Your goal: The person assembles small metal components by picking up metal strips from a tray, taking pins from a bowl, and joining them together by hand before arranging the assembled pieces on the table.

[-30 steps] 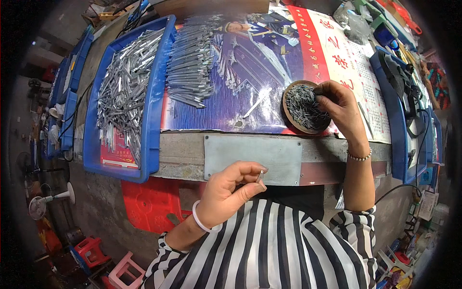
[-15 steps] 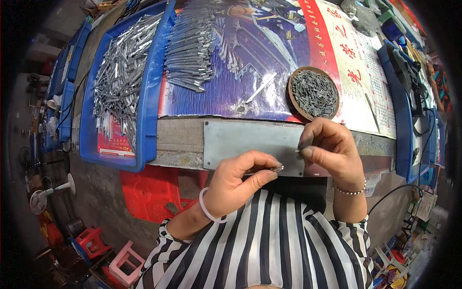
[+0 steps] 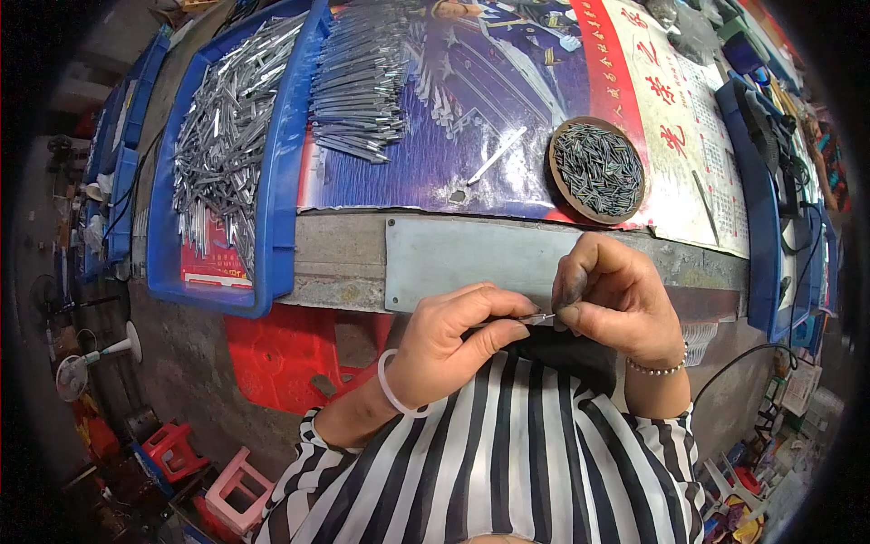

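Note:
My left hand (image 3: 444,349) is closed in a pinch around a slim silvery metal rod (image 3: 536,319), whose tip sticks out past the fingertips to the right. At that tip, my right hand (image 3: 625,304) pinches thumb against forefinger on a small metal pin, mostly hidden by the fingers. Both hands meet in front of my striped top, at the near edge of a grey metal plate (image 3: 471,263). Beyond the right hand stands a round bowl (image 3: 555,186) filled with small dark metal pins (image 3: 598,168).
A blue bin (image 3: 279,218) of loose silvery rods (image 3: 227,136) stands at the left. Beside it, similar rods (image 3: 358,86) lie in a stack on a printed poster (image 3: 399,186), with one lone rod (image 3: 497,154) nearby. Another blue bin (image 3: 757,227) holds black straps at the right.
My right hand has come down and left to the rod's tip, bringing the small pin against it. The left hand has barely moved. The view has shifted slightly.

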`<state>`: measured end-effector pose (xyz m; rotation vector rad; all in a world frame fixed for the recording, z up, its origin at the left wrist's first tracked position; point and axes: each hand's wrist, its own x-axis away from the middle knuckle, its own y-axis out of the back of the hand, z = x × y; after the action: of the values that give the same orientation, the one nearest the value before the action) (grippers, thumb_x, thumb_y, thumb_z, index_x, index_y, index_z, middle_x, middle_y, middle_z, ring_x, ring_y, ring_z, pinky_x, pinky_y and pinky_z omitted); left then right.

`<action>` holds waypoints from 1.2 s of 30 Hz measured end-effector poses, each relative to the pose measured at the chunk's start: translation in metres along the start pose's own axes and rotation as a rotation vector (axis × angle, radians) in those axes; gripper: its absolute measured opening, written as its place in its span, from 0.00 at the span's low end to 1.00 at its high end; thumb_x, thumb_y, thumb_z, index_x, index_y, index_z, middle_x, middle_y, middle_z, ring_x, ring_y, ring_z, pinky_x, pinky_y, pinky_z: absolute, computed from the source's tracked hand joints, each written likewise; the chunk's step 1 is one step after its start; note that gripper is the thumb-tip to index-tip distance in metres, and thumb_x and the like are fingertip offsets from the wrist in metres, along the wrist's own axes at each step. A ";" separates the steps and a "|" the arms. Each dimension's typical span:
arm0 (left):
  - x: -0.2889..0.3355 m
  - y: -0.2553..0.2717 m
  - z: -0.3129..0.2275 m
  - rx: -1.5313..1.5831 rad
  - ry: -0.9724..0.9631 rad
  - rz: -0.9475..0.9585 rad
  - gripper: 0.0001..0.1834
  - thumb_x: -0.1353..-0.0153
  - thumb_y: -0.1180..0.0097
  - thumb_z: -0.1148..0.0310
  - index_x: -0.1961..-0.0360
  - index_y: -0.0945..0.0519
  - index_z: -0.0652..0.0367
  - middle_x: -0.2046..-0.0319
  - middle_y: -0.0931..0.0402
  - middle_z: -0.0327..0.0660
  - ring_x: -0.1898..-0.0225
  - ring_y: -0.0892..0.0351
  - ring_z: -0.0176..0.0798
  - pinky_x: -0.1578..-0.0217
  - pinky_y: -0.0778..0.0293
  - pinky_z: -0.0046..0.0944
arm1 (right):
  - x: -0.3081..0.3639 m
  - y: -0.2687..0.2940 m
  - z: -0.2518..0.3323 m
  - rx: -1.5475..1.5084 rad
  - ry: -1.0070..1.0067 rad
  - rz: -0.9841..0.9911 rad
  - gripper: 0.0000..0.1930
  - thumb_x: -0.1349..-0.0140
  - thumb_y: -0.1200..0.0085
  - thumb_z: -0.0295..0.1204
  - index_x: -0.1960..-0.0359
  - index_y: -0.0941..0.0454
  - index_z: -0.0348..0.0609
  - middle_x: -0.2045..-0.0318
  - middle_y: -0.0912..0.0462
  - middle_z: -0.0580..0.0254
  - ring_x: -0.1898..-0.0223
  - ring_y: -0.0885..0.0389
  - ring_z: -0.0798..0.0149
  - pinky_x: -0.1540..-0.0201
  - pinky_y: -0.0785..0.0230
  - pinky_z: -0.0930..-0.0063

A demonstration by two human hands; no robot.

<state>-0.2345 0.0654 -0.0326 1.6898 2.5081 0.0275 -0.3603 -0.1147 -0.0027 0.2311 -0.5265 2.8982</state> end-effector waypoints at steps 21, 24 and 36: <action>0.004 -0.002 0.010 -0.095 -0.044 -0.020 0.08 0.42 0.42 0.79 0.61 0.20 0.68 0.72 0.20 0.45 0.73 0.20 0.36 0.73 0.26 0.32 | -0.002 -0.009 -0.014 0.052 -0.084 -0.074 0.05 0.36 0.47 0.24 0.65 0.30 0.37 0.74 0.27 0.73 0.75 0.32 0.80 0.73 0.38 0.82; 0.002 0.000 0.008 -0.083 -0.033 -0.004 0.08 0.41 0.42 0.78 0.60 0.20 0.69 0.71 0.20 0.45 0.73 0.20 0.34 0.73 0.25 0.31 | 0.000 -0.001 -0.017 0.124 -0.070 -0.036 0.06 0.36 0.46 0.26 0.67 0.29 0.37 0.76 0.27 0.72 0.75 0.32 0.79 0.74 0.38 0.81; 0.003 0.025 -0.009 -0.180 -0.030 -0.028 0.08 0.40 0.43 0.79 0.59 0.20 0.67 0.66 0.21 0.46 0.72 0.21 0.37 0.71 0.27 0.32 | -0.001 -0.002 -0.029 0.319 0.082 -0.104 0.10 0.36 0.45 0.30 0.71 0.29 0.37 0.80 0.30 0.70 0.77 0.34 0.76 0.74 0.39 0.80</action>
<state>-0.2136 0.0776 -0.0222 1.5734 2.4248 0.2168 -0.3627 -0.1027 -0.0296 0.1767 -0.0348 2.8607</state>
